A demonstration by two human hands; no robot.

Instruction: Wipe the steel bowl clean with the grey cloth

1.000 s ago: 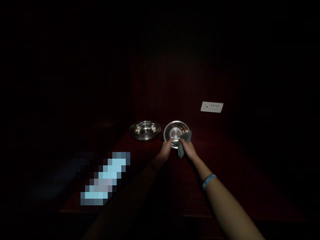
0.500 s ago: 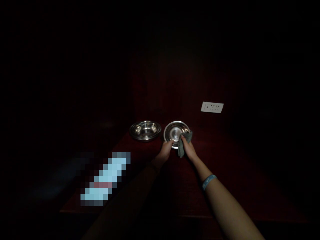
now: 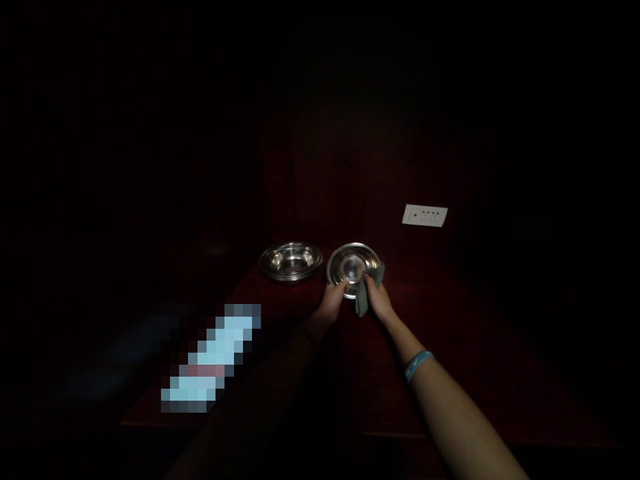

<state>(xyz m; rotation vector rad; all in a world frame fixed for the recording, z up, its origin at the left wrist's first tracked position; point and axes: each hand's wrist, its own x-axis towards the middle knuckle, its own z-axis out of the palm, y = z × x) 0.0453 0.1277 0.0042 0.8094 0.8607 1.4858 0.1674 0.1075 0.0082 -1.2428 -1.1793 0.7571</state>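
A shiny steel bowl (image 3: pixel 351 262) is tilted toward me above the dark red table. My left hand (image 3: pixel 331 302) grips its near left rim, thumb on the inner side. Closed around a grey-green cloth (image 3: pixel 363 300), my right hand (image 3: pixel 379 298) presses it against the bowl's near right rim. Part of the cloth hangs below the rim and part sticks out to the right. The fingers beneath the bowl are hidden. To the left, a stack of steel bowls (image 3: pixel 291 262) rests on the table; how many are nested I cannot tell.
The dark red table (image 3: pixel 475 373) has its front edge near me. A white socket plate (image 3: pixel 425 215) is on the back wall. On the table's left lies a bright, pixelated oblong (image 3: pixel 215 357) that I cannot make out. The surroundings are very dark.
My right thumb and the cloth have shifted slightly down along the bowl's inside toward the near rim. The left hand keeps its hold, and the stacked bowls stay put.
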